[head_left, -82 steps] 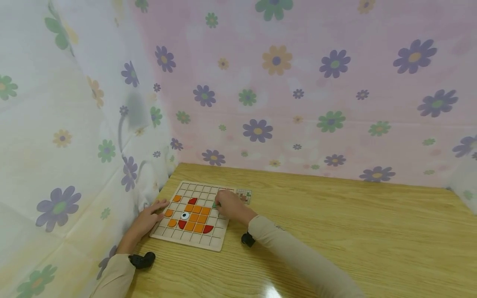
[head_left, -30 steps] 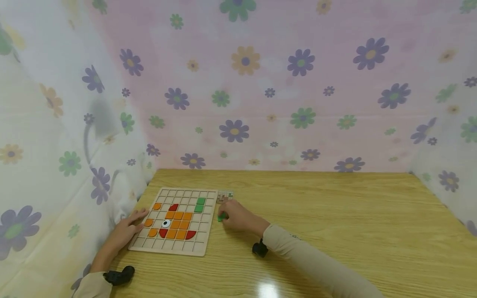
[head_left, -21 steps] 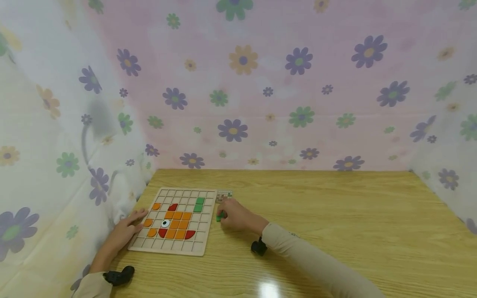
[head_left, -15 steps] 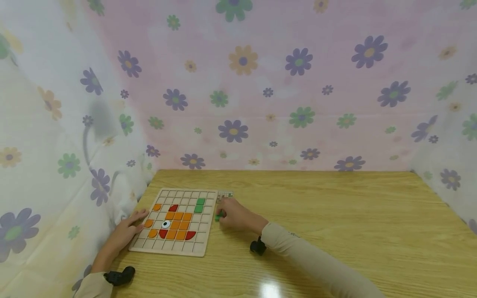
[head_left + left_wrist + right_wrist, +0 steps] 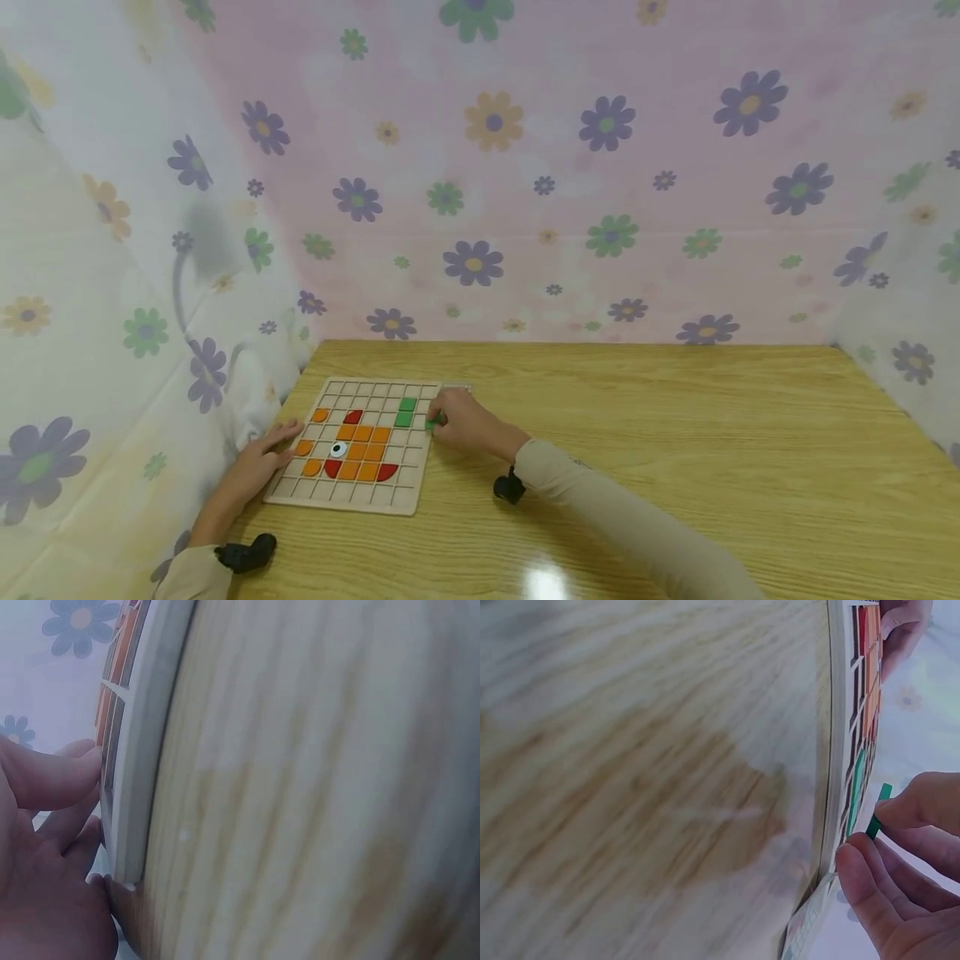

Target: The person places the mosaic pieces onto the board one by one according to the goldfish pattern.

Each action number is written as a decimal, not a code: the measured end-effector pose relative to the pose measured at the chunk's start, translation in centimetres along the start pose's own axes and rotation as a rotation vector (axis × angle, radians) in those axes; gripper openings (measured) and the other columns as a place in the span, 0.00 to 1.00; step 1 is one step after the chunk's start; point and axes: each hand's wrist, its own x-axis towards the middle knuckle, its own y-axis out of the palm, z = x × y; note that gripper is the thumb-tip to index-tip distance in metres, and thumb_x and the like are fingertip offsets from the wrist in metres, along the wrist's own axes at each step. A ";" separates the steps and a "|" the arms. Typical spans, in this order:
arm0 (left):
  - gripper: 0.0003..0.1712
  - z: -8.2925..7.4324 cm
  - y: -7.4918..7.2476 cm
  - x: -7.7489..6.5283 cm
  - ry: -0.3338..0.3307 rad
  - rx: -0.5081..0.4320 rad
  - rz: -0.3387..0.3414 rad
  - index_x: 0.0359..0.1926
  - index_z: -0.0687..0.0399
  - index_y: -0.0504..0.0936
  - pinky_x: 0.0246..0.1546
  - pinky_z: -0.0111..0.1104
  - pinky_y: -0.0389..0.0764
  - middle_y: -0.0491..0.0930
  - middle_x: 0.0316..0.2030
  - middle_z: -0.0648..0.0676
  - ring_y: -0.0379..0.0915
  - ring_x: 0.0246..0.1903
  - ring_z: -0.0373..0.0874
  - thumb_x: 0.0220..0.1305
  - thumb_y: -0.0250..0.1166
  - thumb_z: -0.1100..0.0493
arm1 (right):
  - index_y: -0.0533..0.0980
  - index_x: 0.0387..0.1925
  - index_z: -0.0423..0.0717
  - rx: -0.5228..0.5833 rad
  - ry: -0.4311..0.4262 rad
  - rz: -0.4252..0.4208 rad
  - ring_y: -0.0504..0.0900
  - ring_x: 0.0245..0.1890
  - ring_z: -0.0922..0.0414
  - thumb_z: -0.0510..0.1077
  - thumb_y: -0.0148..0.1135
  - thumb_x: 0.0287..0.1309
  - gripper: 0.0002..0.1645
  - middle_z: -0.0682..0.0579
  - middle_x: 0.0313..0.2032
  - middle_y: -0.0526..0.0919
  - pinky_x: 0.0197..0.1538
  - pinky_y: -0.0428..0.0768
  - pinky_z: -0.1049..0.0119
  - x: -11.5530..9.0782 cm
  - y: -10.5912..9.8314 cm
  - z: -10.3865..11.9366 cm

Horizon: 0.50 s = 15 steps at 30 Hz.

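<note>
A square wooden grid board [image 5: 341,497] lies on the left part of the table. Orange square tiles [image 5: 365,452], a white eye tile [image 5: 339,450], red quarter-round tiles [image 5: 387,472] and rounded orange tiles [image 5: 320,415] sit on it. Two green square tiles [image 5: 406,412] stand in one column at its upper right. My right hand [image 5: 471,423] pinches another green tile [image 5: 880,811] between thumb and fingers, just above the board's right edge. Along the left edge, my left hand [image 5: 255,468] rests with fingers extended, touching the board.
A small pattern card [image 5: 806,922] lies by the board's upper right corner, mostly covered by my right hand in the head view. Flowered cloth walls [image 5: 555,208] close off the table [image 5: 637,433] at the back and sides. Each wrist carries a black camera [image 5: 251,552].
My right hand went from the board to the table on its right, where it had a green tile, and has now come back left to the board's edge with it. The left hand stays put.
</note>
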 end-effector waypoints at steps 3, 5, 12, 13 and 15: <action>0.32 0.2 0.0 0.0 0.001 0.004 -0.007 0.71 0.58 0.60 0.63 0.62 0.38 0.48 0.72 0.61 0.30 0.71 0.62 0.69 0.55 0.55 | 0.84 0.36 0.39 0.007 0.000 0.003 0.75 0.31 0.63 0.31 0.58 0.53 0.11 0.51 0.35 0.81 0.38 0.75 0.73 0.4 0.3 0.2; 0.32 0.3 -0.1 -0.1 0.007 0.010 -0.012 0.70 0.58 0.60 0.63 0.62 0.38 0.48 0.72 0.61 0.30 0.71 0.62 0.69 0.55 0.54 | 0.84 0.36 0.39 0.011 0.010 0.005 0.77 0.33 0.62 0.31 0.59 0.53 0.10 0.50 0.36 0.81 0.38 0.76 0.72 0.7 0.6 0.2; 0.32 0.4 0.0 -0.1 0.024 0.001 0.007 0.70 0.60 0.60 0.63 0.62 0.38 0.47 0.72 0.62 0.30 0.71 0.61 0.70 0.54 0.55 | 0.81 0.24 0.40 -0.007 -0.010 -0.009 0.66 0.22 0.66 0.29 0.57 0.50 0.09 0.54 0.24 0.78 0.32 0.67 0.75 1.9 1.4 -0.1; 0.31 0.3 0.0 0.0 0.026 0.004 0.007 0.70 0.60 0.60 0.62 0.63 0.39 0.48 0.72 0.62 0.30 0.71 0.61 0.70 0.54 0.55 | 0.77 0.18 0.42 -0.001 -0.016 -0.012 0.61 0.19 0.66 0.27 0.56 0.49 0.11 0.56 0.19 0.72 0.30 0.63 0.74 2.0 1.5 0.0; 0.31 0.3 0.0 0.0 0.028 0.015 0.005 0.70 0.59 0.60 0.62 0.63 0.39 0.48 0.71 0.62 0.31 0.71 0.61 0.70 0.54 0.54 | 0.64 0.10 0.45 0.003 -0.030 -0.023 0.51 0.16 0.64 0.25 0.55 0.46 0.19 0.59 0.14 0.57 0.30 0.58 0.70 2.2 1.7 0.1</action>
